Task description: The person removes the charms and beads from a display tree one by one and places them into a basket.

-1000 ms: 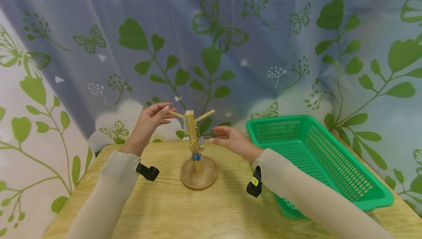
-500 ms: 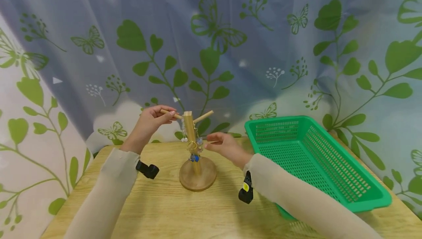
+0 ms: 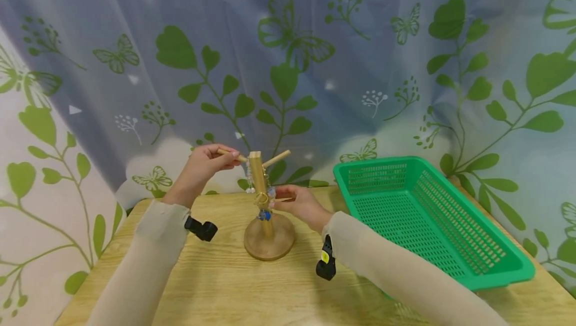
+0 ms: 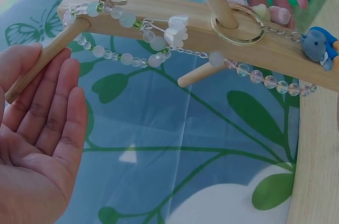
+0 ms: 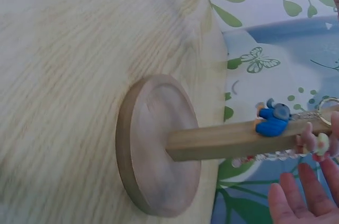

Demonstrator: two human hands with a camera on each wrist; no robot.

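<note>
A wooden jewelry stand [image 3: 258,173] with a round base [image 3: 272,246] and slanted pegs stands on the table. My left hand [image 3: 201,168] holds its upper left peg [image 4: 45,65], thumb in front and fingers behind. From that peg hangs a pale beaded bracelet [image 4: 127,57] with a white flower charm [image 4: 177,30]. A gold key ring [image 4: 213,23] circles another peg, its chain ending in a blue animal figure [image 4: 318,46]. On the stand's right side my right hand [image 3: 299,204] reaches with loosely extended fingers around a charm of pink and yellow pieces [image 5: 312,142], fingertips touching it.
A green perforated plastic basket [image 3: 416,176] sits on the table to the right, beside the right forearm. The wood-grained table [image 3: 225,291] ends at a leaf-and-butterfly curtain [image 3: 315,91] behind the stand.
My right hand has moved left from beside the stand up to the pink charm. My left hand has slid along the peg toward the post and now grips it.
</note>
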